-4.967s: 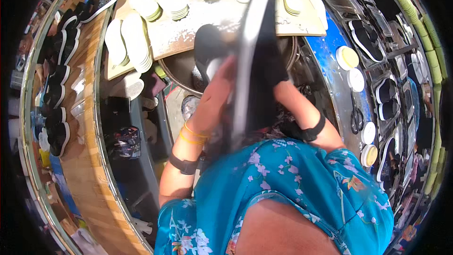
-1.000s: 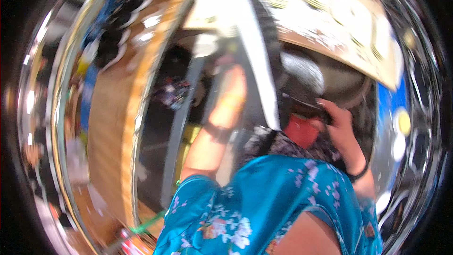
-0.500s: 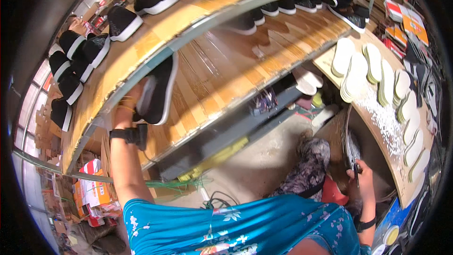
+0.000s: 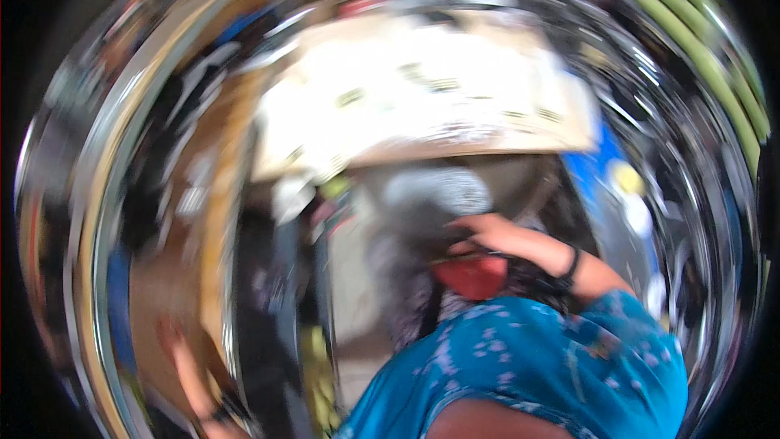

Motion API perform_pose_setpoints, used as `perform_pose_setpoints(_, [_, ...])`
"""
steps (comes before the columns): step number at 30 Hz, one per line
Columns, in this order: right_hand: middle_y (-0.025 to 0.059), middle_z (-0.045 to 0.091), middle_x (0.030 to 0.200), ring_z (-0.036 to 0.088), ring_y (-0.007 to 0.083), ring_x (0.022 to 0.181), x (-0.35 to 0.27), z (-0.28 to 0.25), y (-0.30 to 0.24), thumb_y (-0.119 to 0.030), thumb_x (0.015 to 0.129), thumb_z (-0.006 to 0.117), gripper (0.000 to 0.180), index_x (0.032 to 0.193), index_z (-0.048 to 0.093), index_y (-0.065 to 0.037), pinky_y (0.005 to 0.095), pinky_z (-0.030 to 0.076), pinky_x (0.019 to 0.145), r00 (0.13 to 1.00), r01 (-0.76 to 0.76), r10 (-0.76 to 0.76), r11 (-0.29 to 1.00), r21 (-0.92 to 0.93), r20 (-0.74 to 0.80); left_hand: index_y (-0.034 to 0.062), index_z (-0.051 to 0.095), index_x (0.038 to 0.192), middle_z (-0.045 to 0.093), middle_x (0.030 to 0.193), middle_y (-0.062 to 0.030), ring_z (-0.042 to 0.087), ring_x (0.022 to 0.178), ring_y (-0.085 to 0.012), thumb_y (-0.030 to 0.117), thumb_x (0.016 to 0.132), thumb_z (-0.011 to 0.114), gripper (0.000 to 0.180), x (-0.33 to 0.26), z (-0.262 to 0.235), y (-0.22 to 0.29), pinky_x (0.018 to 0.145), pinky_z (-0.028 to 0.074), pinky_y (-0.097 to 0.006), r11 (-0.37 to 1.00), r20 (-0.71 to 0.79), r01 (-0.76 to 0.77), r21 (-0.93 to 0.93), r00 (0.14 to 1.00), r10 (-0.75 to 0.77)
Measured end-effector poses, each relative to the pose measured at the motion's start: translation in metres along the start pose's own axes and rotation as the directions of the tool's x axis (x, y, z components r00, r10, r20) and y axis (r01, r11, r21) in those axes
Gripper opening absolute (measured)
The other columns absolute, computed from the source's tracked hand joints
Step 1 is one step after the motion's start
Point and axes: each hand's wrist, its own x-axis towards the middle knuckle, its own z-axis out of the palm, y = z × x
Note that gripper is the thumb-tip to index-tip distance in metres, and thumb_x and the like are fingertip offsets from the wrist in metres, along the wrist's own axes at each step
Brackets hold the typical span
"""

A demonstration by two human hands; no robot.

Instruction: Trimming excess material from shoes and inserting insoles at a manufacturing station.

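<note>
Motion blur smears the whole view. My left hand (image 4: 172, 341) is at the lower left, over the wooden shelf board (image 4: 166, 280). Its fingers are too blurred to read, and no shoe shows in it. My right hand (image 4: 491, 236) is in front of my body with its fingers curled round a thin dark tool (image 4: 460, 237), whose exact kind is lost in the blur. Just beyond that hand, a mass of small white bits (image 4: 443, 189) lies in a dark container. Blurred black shoes with white soles (image 4: 166, 187) stand further along the shelf.
Ahead is a board (image 4: 390, 150) covered with pale insoles (image 4: 366, 73), overexposed. A blue surface (image 4: 587, 175) with a yellow round thing (image 4: 626, 177) lies to the right. Green rolls or tubes (image 4: 682, 20) are at the upper right. A red thing (image 4: 471, 276) sits by my lap.
My view has swung right, bringing the insole board to the front. The left hand has come away from the black shoe it was holding. The right hand keeps the dark tool.
</note>
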Motion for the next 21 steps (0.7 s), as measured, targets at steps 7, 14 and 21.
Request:
perform_pose_setpoints(7, [0.0119,0.057,0.108,0.055,0.0282,0.099,-0.079,-0.074,0.093,-0.013,0.068,0.059,0.043,0.111,0.054,-0.013,0.0367,0.043,0.085,0.873,-0.211,0.285,0.952,0.221,-0.396,-0.0024,0.058,0.090,0.059,0.086,-0.0143,0.057,0.080,-0.0244,0.003,0.077,0.053,0.015,-0.079,0.385,0.190,0.074,0.044,-0.033,0.843,0.670,-0.525,-0.121,0.583,0.460])
perform_pose_setpoints(14, [0.0223,0.060,0.084,0.058,0.0382,0.080,-0.148,-0.277,0.238,-0.013,0.072,0.051,0.055,0.125,0.034,-0.013,0.0447,0.045,0.071,0.046,-0.607,0.378,0.746,0.275,-0.924,0.0061,0.060,0.089,0.058,0.075,-0.0117,0.058,0.067,-0.0303,0.019,0.077,0.057,0.018,-0.151,0.495,0.212,0.061,0.047,-0.040,0.617,0.864,-0.771,-0.159,0.194,0.465])
perform_pose_setpoints(21, [0.0266,0.059,0.089,0.058,0.0396,0.084,-0.060,-0.420,0.364,-0.015,0.072,0.050,0.067,0.132,0.020,-0.005,0.0447,0.045,0.076,-0.090,-0.678,0.200,0.705,0.207,-0.976,0.0032,0.059,0.097,0.057,0.076,-0.0156,0.055,0.068,-0.0344,0.018,0.078,0.055,0.024,-0.151,0.491,0.203,0.061,0.045,-0.042,0.649,0.933,-0.760,-0.028,0.213,0.289])
